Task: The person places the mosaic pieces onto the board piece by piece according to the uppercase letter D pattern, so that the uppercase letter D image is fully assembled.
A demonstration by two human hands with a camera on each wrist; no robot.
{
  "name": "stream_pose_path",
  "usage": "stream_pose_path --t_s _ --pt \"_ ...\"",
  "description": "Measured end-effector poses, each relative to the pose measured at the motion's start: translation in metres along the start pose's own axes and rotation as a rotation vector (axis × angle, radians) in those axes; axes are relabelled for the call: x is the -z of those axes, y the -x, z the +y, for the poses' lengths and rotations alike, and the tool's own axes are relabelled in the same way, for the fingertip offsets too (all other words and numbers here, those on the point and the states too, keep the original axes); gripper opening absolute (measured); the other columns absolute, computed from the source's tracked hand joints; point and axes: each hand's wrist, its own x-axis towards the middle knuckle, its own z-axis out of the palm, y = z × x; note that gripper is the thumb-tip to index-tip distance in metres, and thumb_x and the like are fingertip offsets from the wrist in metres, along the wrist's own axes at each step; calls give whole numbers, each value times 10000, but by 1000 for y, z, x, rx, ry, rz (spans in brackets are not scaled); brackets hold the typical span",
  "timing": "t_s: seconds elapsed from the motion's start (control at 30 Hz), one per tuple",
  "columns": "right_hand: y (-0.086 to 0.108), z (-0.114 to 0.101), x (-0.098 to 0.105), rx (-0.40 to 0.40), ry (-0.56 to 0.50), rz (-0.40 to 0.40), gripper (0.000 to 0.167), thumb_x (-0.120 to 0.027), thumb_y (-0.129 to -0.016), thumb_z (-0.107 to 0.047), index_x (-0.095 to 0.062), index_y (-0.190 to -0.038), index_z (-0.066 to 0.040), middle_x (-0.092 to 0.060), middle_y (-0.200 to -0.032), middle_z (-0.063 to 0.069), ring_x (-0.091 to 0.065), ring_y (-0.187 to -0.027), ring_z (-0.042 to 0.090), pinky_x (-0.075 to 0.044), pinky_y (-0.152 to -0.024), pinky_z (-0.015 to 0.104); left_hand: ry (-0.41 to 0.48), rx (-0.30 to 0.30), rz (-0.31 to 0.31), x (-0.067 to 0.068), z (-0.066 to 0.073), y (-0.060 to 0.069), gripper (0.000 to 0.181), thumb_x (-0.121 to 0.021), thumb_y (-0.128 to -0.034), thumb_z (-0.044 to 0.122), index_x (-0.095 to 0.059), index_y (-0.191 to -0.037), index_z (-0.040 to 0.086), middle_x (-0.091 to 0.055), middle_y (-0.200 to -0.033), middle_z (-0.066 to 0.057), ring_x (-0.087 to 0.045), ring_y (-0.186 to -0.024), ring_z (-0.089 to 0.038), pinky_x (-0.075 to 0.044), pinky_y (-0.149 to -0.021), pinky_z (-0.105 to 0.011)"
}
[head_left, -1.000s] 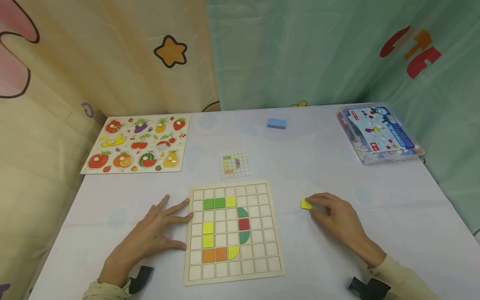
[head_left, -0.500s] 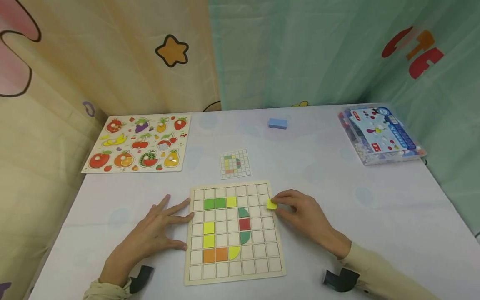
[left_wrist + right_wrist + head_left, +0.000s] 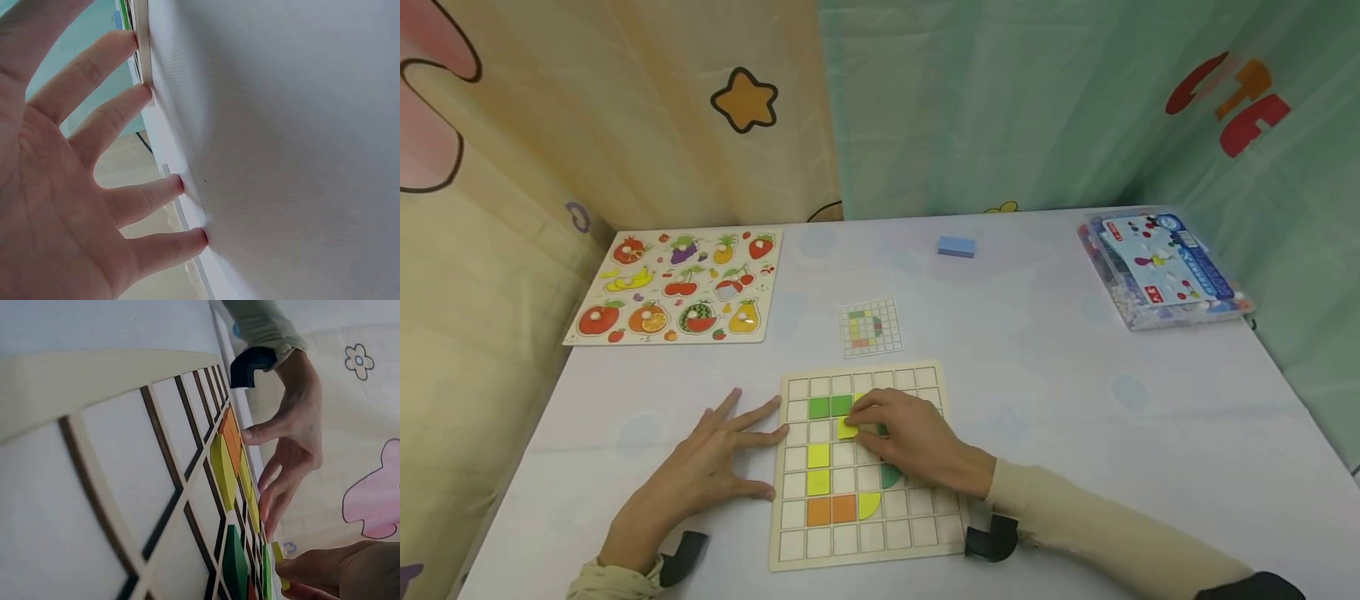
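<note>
My right hand pinches a yellow square tile over the wooden grid board, just below the top row of tiles. Whether the tile touches the board I cannot tell. Green squares, yellow squares, orange squares, a yellow rounded tile and a green rounded tile lie in its cells. The right hand covers some tiles; a red one peeks out in the right wrist view. With fingers spread, my left hand touches the board's left edge.
Behind the board lies a small pattern card. A fruit puzzle board is at the back left, a blue block at the back middle. A clear plastic box of pieces occupies the back right. Curtains hang behind the table.
My right hand has carried the yellow square tile leftward, from the table right of the board to over the board's upper middle. The left hand has stayed in place.
</note>
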Motion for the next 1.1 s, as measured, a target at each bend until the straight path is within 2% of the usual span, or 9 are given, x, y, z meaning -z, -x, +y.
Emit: stream_pose_path --t_s 0.2,0.43,0.7,0.9,1.1 --pt "-12 -7 -10 19 40 -53 212 -695 -914 -168 -759 -1114 -135 -666 -1144 -48 -607 -1106 114 -557 -845 279 8 3 -8 -1 1 0 806 -931 -510 435 -691 -1255 242 -426 -1524 30 -122 -1460 -466 -139 -1094 -731" --pt "-17 -9 -14 25 75 -89 202 -697 -918 -171 -764 -1106 -139 -649 -1139 -53 -604 -1070 86 -555 -802 236 -2 -16 4 -1 2 0 807 -920 -515 461 -687 -1257 247 -427 -1523 31 -136 -1453 -478 -145 -1088 -737" --pt "-25 -12 -14 81 137 -151 213 -629 -974 -196 -756 -1142 -167 -624 -1127 -62 -589 -1023 64 -521 -731 158 13 -9 -10 -1 3 -1 799 -915 -518 460 -689 -1254 247 -409 -1533 47 -117 -1459 -472 -133 -1094 -733" --pt "-24 -12 -13 75 159 -163 217 -609 -982 -189 -754 -1143 -171 -648 -1169 -56 -598 -1102 88 -547 -813 209 14 -12 -12 -1 2 -2 804 -916 -516 461 -688 -1256 245 -414 -1530 42 -119 -1458 -474 -134 -1095 -732" --pt "-20 -9 -10 80 103 -113 231 -597 -981 -161 -741 -1161 -146 -654 -1192 -50 -590 -1148 92 -528 -914 243 13 -22 -17 -2 1 -1 806 -919 -521 452 -685 -1262 238 -410 -1533 34 -120 -1457 -479 -136 -1092 -735"
